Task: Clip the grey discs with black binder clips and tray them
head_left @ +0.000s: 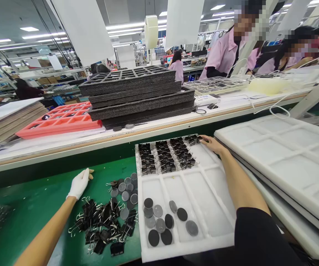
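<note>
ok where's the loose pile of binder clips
In the head view, the loose binder clips lie on the green mat, left of the white foam tray, below the gloved left hand.

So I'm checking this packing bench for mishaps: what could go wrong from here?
The right hand reaches across the white foam tray to the far binder clips; its forearm might drag over the packed rows and upset them. The loose binder clips on the green mat lie tangled beside loose discs, so they could snag or scatter. The gloved left hand rests flat, holding nothing.
</note>
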Tool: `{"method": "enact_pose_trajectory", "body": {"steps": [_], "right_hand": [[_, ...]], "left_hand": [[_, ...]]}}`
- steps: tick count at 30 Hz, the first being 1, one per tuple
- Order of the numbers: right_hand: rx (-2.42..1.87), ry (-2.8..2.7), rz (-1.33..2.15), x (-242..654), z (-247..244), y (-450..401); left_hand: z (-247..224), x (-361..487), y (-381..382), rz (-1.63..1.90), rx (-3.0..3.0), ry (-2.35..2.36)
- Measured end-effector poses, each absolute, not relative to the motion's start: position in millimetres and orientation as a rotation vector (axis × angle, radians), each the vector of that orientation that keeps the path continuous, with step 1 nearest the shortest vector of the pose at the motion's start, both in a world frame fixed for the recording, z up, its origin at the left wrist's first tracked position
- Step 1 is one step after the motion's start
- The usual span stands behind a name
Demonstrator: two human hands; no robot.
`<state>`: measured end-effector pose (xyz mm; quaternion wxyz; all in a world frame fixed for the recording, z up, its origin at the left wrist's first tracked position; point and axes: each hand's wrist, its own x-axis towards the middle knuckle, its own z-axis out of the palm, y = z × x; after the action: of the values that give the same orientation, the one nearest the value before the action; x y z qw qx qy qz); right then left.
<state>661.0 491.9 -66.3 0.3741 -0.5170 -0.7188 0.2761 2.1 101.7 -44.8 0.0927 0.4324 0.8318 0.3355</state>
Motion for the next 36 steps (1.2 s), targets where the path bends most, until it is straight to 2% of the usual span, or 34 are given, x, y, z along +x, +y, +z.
{"method": "enact_pose_trajectory", "body": {"steps": [13,20,26,36], "right_hand": [[-1.359,-1.93,0.21,660.2,-87.7,472.9],[-1.342,-1.969,0.087,658.5,-89.0,474.7],[-1.397,-2.008,-0.012,656.4,-96.0,481.4],[-1.495,-2.003,-0.137,652.5,-105.0,490.2]], "left_hand": [[-52.0,-2.3,98.3,1.043,1.248,2.423],[-45.0,12.9,95.1,1.176,1.152,2.352],[-52.9,7.9,97.3,1.423,1.096,2.276],[-58.0,0.1,97.6,1.587,1.05,2.463]]}}
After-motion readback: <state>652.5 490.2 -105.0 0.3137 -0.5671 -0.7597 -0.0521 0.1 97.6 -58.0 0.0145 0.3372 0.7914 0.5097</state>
